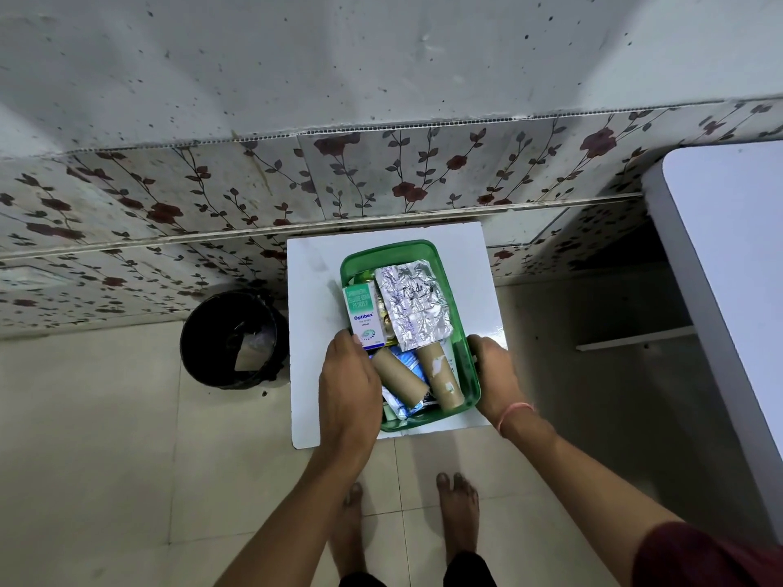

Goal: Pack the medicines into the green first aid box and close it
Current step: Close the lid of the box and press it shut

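The green first aid box (390, 247) stands open on a small white table (313, 290), with no lid in view. Inside lie a white Optibex carton (364, 315), crumpled silver foil strips (413, 302), two brown cardboard rolls (398, 377) and blue-white sachets (407, 363) beneath them. My left hand (349, 387) lies over the box's left rim, its fingers curled down beside the carton's near end. My right hand (493, 374) grips the right rim from outside, fingertips hooked over the edge. The near-left corner of the box is hidden under my left hand.
A black bin (233, 336) stands on the tiled floor just left of the table. A large white surface (728, 269) runs along the right. The floral-tiled wall is right behind the table. My bare feet (457, 502) stand at the table's near edge.
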